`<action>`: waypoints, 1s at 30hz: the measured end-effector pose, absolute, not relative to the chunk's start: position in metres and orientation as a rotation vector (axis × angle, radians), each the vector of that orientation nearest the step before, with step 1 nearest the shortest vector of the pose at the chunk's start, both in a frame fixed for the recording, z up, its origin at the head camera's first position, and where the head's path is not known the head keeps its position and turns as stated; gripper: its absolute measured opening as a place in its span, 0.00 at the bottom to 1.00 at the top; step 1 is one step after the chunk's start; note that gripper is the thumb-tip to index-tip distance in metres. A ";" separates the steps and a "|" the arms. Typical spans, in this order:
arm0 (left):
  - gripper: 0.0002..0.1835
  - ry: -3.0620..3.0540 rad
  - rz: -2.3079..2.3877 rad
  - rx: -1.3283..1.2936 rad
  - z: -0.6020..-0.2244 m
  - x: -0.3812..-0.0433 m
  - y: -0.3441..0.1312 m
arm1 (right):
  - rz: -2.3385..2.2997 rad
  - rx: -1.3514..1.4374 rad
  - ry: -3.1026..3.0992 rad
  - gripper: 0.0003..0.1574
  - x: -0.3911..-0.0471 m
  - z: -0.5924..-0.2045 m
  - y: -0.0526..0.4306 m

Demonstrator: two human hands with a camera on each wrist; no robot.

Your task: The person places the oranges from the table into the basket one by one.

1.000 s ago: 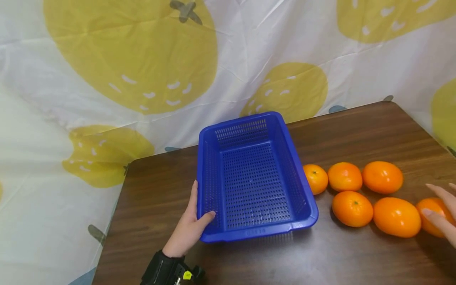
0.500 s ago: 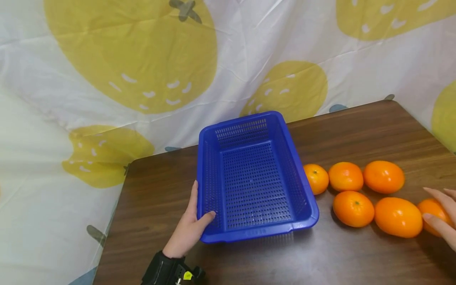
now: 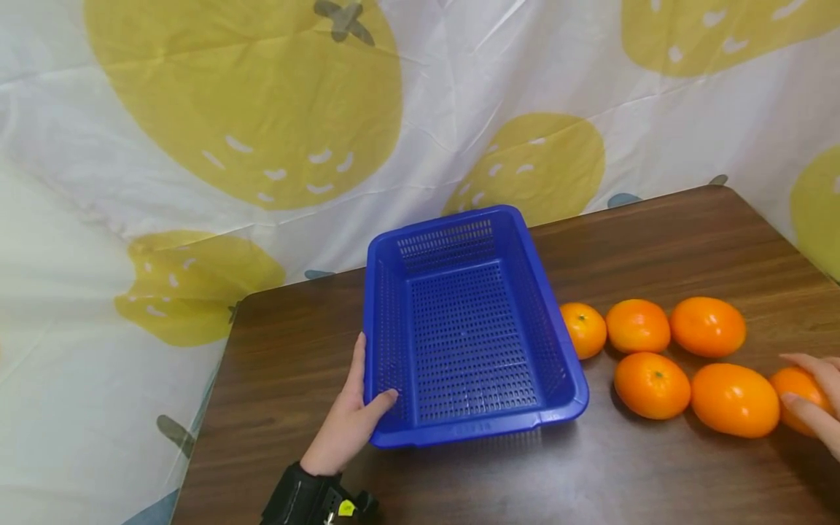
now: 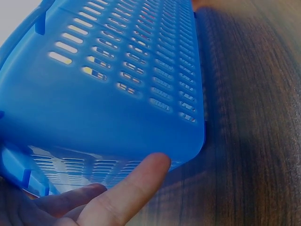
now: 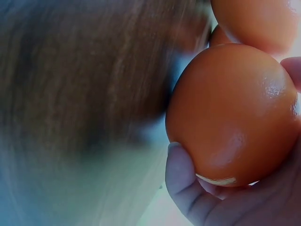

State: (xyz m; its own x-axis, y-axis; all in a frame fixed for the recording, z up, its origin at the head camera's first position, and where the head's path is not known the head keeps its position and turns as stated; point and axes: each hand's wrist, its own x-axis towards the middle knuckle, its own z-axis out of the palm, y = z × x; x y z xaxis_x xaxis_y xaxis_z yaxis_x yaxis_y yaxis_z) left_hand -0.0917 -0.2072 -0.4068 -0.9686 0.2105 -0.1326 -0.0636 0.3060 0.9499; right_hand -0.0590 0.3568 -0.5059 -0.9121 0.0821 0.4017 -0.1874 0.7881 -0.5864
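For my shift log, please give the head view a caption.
Left hand gripping a blue basket, right hand grasping the rightmost orange fruit of six, on a wood-grain table.

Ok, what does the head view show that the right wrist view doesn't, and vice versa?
Only the head view clearly shows the left hand gripping the blue basket, and the basket's inside. Only the right wrist view shows the palm-facing side of the held orange. Both show that orange, the right hand, a neighbouring orange and the brown tabletop.
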 end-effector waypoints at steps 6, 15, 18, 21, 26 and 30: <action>0.45 2.356 1.704 0.128 -0.408 -0.093 -0.207 | 0.902 0.083 -2.561 0.28 -0.061 -0.510 0.360; 0.47 2.333 1.724 0.113 -0.409 -0.094 -0.207 | 0.875 0.048 -2.592 0.28 -0.061 -0.510 0.361; 0.48 2.335 1.725 0.113 -0.409 -0.094 -0.207 | 0.899 0.019 -2.582 0.29 -0.062 -0.512 0.363; 0.48 2.333 1.732 0.118 -0.410 -0.094 -0.207 | 0.954 -0.005 -2.549 0.31 -0.063 -0.517 0.366; 0.48 2.323 1.755 0.125 -0.411 -0.093 -0.207 | 1.003 -0.004 -2.526 0.32 -0.066 -0.522 0.373; 0.48 2.320 1.762 0.126 -0.411 -0.093 -0.207 | 1.011 0.008 -2.513 0.33 -0.069 -0.521 0.376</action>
